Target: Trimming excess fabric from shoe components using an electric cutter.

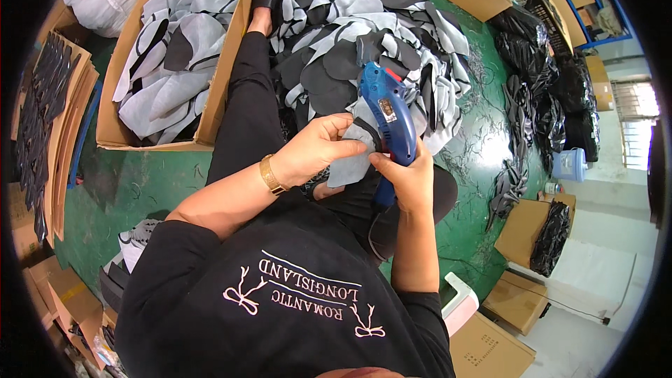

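Note:
My right hand [409, 178] is wrapped round the blue body of handheld electric scissors [399, 126], which have a red button near the front. Their front end points away from me, over the heap of cut fabric pieces [332, 70]. Close beside the tool, my left hand [311, 150] pinches a light grey fabric piece [345, 170] with a black strip along it. The piece hangs down between my hands. I cannot make out whether the blade touches any fabric.
An open cardboard box [213, 115] full of grey fabric pieces stands left of my outstretched leg. Black plastic bags [528, 49] and dark scraps [514, 182] lie along the right side. Thin black trimmings litter the green floor [483, 119]. Flattened cardboard [66, 140] is stacked far left.

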Motion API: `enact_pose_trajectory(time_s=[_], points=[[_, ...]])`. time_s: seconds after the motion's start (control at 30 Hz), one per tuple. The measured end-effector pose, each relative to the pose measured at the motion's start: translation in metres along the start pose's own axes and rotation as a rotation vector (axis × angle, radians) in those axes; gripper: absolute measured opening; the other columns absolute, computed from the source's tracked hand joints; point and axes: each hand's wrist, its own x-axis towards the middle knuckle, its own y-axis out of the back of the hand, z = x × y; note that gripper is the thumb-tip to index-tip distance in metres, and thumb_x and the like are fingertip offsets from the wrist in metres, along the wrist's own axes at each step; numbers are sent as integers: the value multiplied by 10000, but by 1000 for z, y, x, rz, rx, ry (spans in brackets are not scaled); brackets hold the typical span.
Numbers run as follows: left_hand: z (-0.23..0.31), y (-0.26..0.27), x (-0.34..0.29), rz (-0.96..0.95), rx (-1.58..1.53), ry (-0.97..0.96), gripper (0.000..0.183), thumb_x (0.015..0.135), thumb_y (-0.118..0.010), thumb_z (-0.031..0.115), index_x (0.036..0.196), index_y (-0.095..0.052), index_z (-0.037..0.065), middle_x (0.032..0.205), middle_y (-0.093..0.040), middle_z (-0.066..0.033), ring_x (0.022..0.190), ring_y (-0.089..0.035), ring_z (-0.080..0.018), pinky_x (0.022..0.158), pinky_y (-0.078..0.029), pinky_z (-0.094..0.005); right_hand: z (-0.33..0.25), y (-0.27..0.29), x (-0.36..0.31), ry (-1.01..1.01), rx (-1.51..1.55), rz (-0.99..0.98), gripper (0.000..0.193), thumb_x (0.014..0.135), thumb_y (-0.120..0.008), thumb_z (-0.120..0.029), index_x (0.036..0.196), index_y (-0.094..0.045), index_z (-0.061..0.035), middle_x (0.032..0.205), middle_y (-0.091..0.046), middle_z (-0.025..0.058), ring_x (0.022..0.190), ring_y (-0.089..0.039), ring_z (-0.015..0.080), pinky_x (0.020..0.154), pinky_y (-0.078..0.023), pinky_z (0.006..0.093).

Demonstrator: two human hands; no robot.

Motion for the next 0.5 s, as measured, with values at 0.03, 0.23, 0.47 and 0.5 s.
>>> enact_pose_trajectory(time_s=[0.03, 0.23, 0.47, 0.5], points=[[-2, 2, 0, -12, -19, 8, 213, 868, -598, -3, 1080, -594, 12, 1013, -651, -21, 890, -606, -71, 791, -484, -232, 0, 0, 0, -1, -1, 1, 422, 654, -782, -36, 1026, -591, 21, 858, -623, 36, 740, -573, 90, 673, -479, 235], [2, 1, -3, 19, -112, 60, 191, 881, -607, 49, 1069, -604, 14, 1002, -660, -37, 879, -620, -84, 779, -490, -232, -1, 0, -1, 31, -63, -4, 395, 668, -756, -26, 1024, -591, 16, 850, -621, 37, 747, -573, 89, 672, -480, 238], [13, 9, -1, 103, -233, 23, 158, 899, -607, 112, 1019, -623, 11, 942, -664, -23, 840, -628, -83, 745, -501, -229, -4, 28, -27, -60, -32, -31, 341, 730, -722, -46, 1030, -581, 31, 765, -601, 34, 596, -574, 99, 562, -472, 240], [14, 12, -1, 121, -250, 17, 157, 901, -606, 114, 1019, -622, 12, 942, -665, -27, 835, -633, -87, 736, -507, -231, -5, 34, -32, -92, -70, -44, 347, 727, -724, -45, 1033, -580, 32, 750, -598, 32, 580, -570, 99, 546, -469, 242]])
